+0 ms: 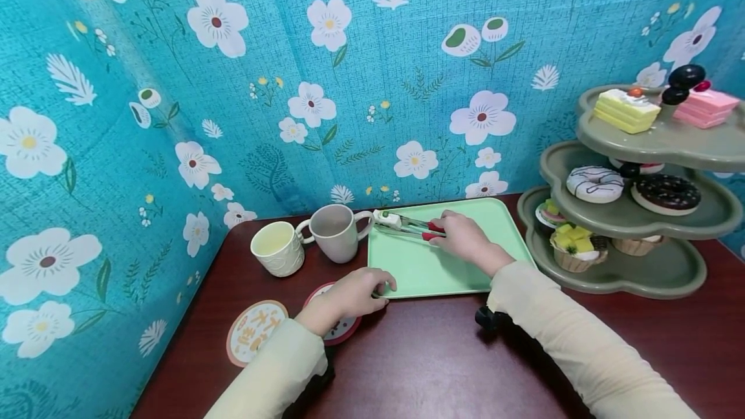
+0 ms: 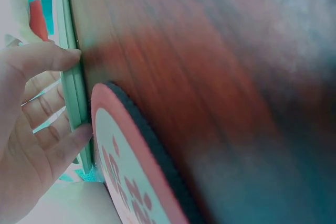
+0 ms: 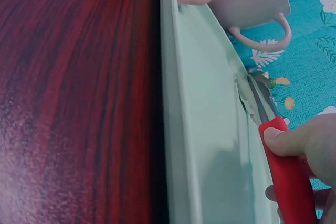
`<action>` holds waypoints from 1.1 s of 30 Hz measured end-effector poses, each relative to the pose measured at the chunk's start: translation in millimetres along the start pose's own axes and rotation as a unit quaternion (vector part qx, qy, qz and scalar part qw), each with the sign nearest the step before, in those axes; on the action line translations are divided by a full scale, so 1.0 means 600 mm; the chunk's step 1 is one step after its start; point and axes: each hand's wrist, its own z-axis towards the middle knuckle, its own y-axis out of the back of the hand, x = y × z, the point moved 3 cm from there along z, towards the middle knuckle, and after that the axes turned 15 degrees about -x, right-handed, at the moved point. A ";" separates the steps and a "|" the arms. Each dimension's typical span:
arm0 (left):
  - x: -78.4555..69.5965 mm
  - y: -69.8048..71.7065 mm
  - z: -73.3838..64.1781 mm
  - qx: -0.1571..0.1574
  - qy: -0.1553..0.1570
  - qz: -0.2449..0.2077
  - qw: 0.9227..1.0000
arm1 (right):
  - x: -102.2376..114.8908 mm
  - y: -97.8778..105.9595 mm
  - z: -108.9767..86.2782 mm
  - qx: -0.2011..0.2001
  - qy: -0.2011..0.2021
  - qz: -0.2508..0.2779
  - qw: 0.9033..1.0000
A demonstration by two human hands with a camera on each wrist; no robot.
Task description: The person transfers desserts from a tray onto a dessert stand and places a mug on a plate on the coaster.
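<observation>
At the front left corner of a light green tray (image 1: 431, 271), my left hand (image 1: 359, 293) holds the rim. In the left wrist view its thumb (image 2: 58, 56) lies against the outer edge and other fingers reach over the tray side. My right hand (image 1: 465, 239) grips a pair of metal tongs (image 3: 287, 177) by the red handles, low over the tray. The tongs' tips point to the back left corner, around a small white piece (image 1: 387, 218) with a green spot on top. That piece sits close to the grey mug's handle in the head view.
Left of the tray stand a grey two-handled mug (image 1: 333, 236) and a cream mug (image 1: 278, 252). A red-rimmed coaster (image 1: 343, 332) lies partly under the left wrist, an orange-rimmed one (image 1: 256, 332) beside it. A three-tier stand (image 1: 628, 280) with toy cakes, donuts and tarts rises at right.
</observation>
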 end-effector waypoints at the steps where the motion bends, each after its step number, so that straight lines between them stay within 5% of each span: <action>1: 0.000 0.000 0.000 0.000 0.001 0.000 1.000 | 0.001 0.000 0.000 -0.001 0.001 -0.002 1.000; 18: 0.001 -0.001 0.001 0.002 0.001 0.002 1.000 | -0.010 0.025 -0.021 -0.024 -0.016 -0.026 0.999; 33: -0.008 0.001 0.000 0.003 -0.003 0.002 1.000 | -0.025 0.098 -0.065 -0.057 0.013 -0.037 0.998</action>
